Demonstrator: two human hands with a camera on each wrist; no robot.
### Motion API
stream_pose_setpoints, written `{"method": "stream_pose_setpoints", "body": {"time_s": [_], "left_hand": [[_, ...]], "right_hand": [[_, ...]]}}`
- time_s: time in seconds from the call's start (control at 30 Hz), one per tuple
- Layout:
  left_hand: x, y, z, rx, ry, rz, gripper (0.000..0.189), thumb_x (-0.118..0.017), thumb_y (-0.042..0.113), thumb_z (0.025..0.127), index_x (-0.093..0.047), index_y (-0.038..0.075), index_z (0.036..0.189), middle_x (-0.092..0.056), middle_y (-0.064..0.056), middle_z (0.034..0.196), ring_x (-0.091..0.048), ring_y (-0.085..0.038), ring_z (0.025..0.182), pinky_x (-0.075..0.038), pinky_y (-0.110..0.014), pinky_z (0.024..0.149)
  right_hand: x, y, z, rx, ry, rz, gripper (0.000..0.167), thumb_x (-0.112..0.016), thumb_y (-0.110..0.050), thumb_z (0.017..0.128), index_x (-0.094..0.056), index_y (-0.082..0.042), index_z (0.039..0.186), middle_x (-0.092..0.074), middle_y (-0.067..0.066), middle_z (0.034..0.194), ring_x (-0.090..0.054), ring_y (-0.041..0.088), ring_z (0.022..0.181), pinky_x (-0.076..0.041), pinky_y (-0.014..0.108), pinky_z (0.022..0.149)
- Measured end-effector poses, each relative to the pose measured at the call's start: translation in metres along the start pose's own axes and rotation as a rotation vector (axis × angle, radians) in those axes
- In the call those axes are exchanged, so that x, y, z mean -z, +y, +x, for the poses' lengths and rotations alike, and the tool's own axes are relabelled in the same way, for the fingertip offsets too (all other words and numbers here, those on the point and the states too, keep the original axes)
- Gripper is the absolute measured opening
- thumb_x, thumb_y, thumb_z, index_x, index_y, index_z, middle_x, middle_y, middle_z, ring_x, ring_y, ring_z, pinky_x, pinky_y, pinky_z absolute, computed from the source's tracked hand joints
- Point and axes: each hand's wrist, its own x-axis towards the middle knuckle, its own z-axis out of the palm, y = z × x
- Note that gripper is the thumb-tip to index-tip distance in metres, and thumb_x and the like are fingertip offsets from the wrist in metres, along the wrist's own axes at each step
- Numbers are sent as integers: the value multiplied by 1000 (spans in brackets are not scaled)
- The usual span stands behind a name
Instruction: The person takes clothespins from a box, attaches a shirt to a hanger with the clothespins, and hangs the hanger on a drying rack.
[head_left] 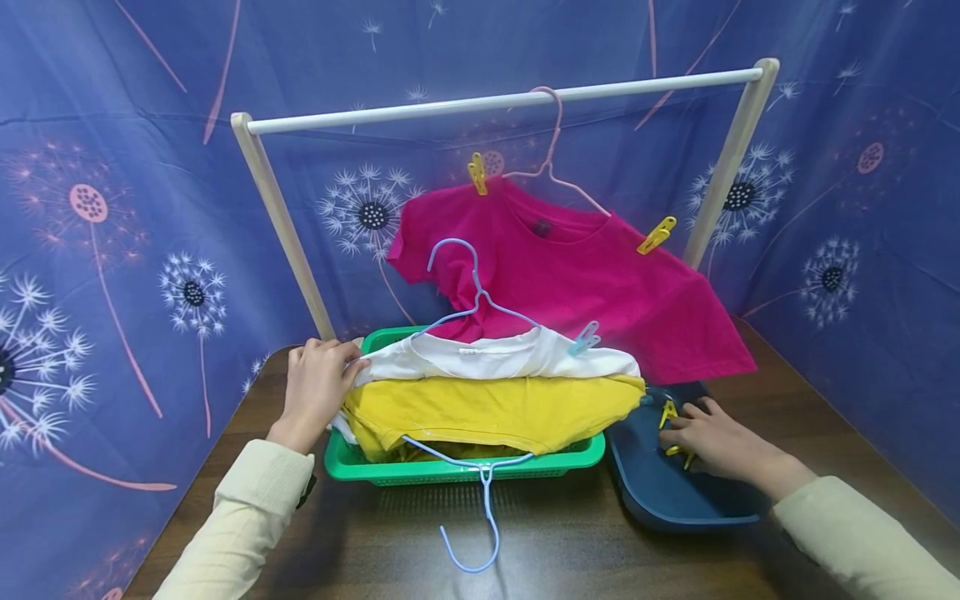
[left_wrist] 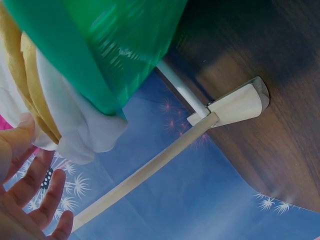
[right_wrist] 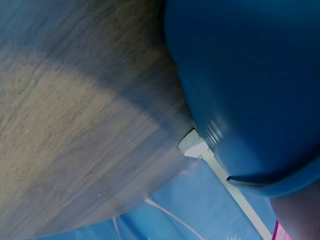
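We saw the left hand at the near-left shoulder of the white shirt, its grip pinching the cloth between thumb and finger while the other fingers fanned out. The white shirt lay over the green basket, with a blue hanger in its neck and a pale clip on its right shoulder. Just in front of it we found a yellow shirt, draped in the same basket, a second hanger jutting from it over the table. The right hand reached into the blue tray, its fingertips among loose yellow clips; we could not tell whether that grip pinched one. Behind the basket, we saw a pink shirt hanging from the rack on a pink hanger, a yellow clip at each shoulder.
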Motion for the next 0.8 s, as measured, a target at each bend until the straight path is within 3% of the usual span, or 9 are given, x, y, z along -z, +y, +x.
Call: {"method": "stream_pose_setpoints", "body": {"time_s": [0.17, 0.37, 0.63, 0.8], "left_hand": [[0, 0, 0, -1, 0, -4, 14, -68, 25, 81, -70, 11, 84, -68, -8, 78, -53, -31, 79, -34, -49, 75], [0, 0, -1, -1, 3, 0, 14, -68, 25, 81, -70, 11, 85, -68, -8, 78, -52, -31, 79, -34, -49, 75], [0, 0, -1, -8, 10, 3, 14, -69, 24, 80, -70, 11, 84, -68, -9, 78, -53, -32, 80, -35, -49, 74], [0, 0, -1, -9, 16, 4, 14, -69, 24, 80, -70, 11, 84, -68, -9, 78, -53, -32, 79, -35, -49, 74]], "right_hand": [[-2, 2, 1, 22, 25, 8, 42, -85, -21, 57, -63, -26, 93, -69, -6, 88, -54, 21, 83, -41, 58, 77], [-3, 4, 3, -28, 26, 45, 41, -85, -23, 58, -63, -19, 92, -66, -12, 83, -52, 17, 80, -39, 57, 78], [10, 0, 7, -91, 58, 19, 45, -85, -27, 56, -59, -15, 90, -62, -9, 78, -51, 17, 79, -38, 52, 81], [20, -4, 11, -87, 111, -15, 46, -85, -28, 55, -58, -14, 90, -60, -8, 78, -51, 16, 78, -39, 46, 79]]}}
